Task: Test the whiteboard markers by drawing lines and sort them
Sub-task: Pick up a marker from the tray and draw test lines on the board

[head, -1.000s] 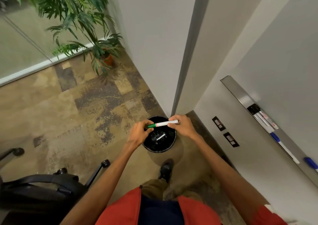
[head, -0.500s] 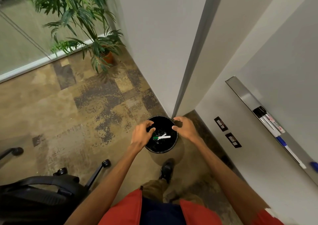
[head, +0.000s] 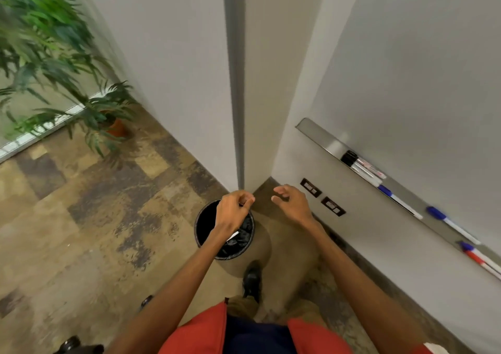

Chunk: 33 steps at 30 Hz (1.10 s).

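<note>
My left hand (head: 233,212) hovers over the black waste bin (head: 200,222) on the floor, fingers loosely curled with nothing in them. My right hand (head: 291,202) hangs empty to the right of the bin, fingers relaxed. A white marker barrel (head: 233,236) shows inside the bin, partly hidden by my left wrist. On the whiteboard (head: 420,82) tray (head: 320,136) at the right lie black-capped markers (head: 355,162), a blue marker (head: 393,195), a second blue marker (head: 440,216) and a blue and red pair (head: 473,253).
A potted plant (head: 113,126) stands at the left by the glass wall. Two wall outlets (head: 311,188) sit below the tray. My shoe (head: 252,280) is just in front of the bin. A chair caster (head: 70,343) shows at the bottom left.
Both hands held the green marker over the bin, then let it fall in. My view has since swung right and both empty hands have risen above the bin.
</note>
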Motion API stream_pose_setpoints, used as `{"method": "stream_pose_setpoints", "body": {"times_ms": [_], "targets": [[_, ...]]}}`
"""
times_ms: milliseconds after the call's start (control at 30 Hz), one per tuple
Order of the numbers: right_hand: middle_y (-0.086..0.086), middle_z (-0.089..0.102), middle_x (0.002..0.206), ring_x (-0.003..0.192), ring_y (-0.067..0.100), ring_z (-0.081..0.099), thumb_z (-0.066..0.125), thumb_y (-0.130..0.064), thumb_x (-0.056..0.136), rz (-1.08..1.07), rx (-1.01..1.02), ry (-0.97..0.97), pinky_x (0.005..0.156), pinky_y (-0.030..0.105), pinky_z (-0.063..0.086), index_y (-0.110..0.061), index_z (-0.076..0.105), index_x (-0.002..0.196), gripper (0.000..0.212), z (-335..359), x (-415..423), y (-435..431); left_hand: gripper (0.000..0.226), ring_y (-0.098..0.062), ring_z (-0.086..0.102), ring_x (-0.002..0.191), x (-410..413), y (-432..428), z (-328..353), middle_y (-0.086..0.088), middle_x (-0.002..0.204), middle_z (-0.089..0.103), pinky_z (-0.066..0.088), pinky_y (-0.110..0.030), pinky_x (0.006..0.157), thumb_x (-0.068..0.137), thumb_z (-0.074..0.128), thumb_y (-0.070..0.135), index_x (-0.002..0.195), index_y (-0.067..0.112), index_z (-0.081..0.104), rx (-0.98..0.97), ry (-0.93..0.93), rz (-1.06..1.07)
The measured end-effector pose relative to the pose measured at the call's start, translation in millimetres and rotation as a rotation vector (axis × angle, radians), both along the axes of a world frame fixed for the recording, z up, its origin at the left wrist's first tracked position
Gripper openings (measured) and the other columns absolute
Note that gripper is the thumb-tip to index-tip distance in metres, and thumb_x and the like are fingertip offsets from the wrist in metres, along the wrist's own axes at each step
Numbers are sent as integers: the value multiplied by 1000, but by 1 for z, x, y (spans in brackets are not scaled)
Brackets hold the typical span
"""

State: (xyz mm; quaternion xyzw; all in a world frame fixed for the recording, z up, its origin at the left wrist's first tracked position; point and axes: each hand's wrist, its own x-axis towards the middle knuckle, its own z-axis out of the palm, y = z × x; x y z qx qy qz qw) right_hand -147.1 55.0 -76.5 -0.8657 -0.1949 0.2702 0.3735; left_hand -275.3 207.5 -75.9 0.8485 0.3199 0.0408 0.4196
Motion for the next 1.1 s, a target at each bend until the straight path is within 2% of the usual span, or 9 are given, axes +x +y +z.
{"method": "stream_pose_setpoints", "body": {"times_ms": [100, 300, 367, 467, 633, 767, 900, 967, 1100], "targets": [[2, 67, 111, 98, 12, 60, 69, -24, 91, -105, 43, -26, 87, 24, 48, -13, 68, 113, 25, 11, 13, -31, 10, -8, 66, 82, 29, -23, 9, 9, 89, 73, 50, -26, 72, 91, 66, 33, 97, 27, 71, 6, -33, -81], [-3, 65, 111, 96, 8, 58, 68, -25, 92, -318, 112, -49, 78, 8, 42, -17, 68, 112, 21, 23, 40, -100, 15, -6, 64, 87, 88, -81, 23, 7, 94, 72, 45, -21, 74, 92, 66, 31, 104, 22, 71, 11, -107, -254], [-4, 64, 107, 94, 7, 58, 67, -23, 93, -375, 117, -70, 74, 4, 39, -16, 68, 111, 20, 28, 48, -126, 17, -5, 62, 86, 106, -103, 27, 7, 96, 72, 43, -15, 72, 93, 65, 31, 105, 21, 71, 21, -118, -316], [-4, 64, 109, 95, 8, 59, 65, -24, 94, -440, 124, -95, 77, 9, 41, -16, 67, 113, 21, 29, 60, -172, 15, -2, 60, 86, 131, -141, 32, 9, 97, 69, 38, -4, 68, 95, 64, 29, 106, 21, 70, 18, -138, -387], [0, 67, 114, 99, 12, 62, 63, -24, 96, -579, 118, -131, 90, 26, 52, -18, 66, 112, 18, 23, 81, -259, 15, -5, 63, 95, 168, -217, 26, 7, 103, 70, 54, -20, 80, 96, 63, 26, 109, 19, 68, -41, -167, -516], [3, 66, 114, 102, 16, 63, 61, -25, 97, -645, 86, -188, 91, 26, 50, -16, 64, 112, 18, 19, 96, -323, 22, -10, 63, 99, 193, -280, 27, 3, 110, 67, 49, -13, 80, 97, 62, 25, 117, 16, 65, -61, -176, -597], [6, 66, 119, 110, 20, 60, 58, -23, 98, -702, 6, -222, 98, 32, 48, -13, 65, 115, 21, 11, 112, -369, 24, -10, 60, 106, 218, -333, 30, 1, 118, 66, 53, -28, 89, 100, 57, 30, 119, 17, 63, -13, -214, -663], [7, 64, 121, 113, 23, 58, 57, -20, 97, -675, -61, -287, 100, 37, 47, -13, 65, 117, 22, 6, 119, -385, 27, -11, 59, 108, 230, -359, 35, -2, 120, 66, 50, -27, 93, 102, 53, 32, 121, 16, 64, 27, -239, -685], [10, 60, 128, 118, 28, 53, 56, -10, 95, -552, -246, -373, 97, 42, 42, -10, 62, 125, 31, -3, 130, -403, 29, -22, 60, 113, 255, -397, 29, -9, 127, 64, 48, -33, 98, 103, 51, 20, 128, 11, 61, 167, -199, -818]]}}
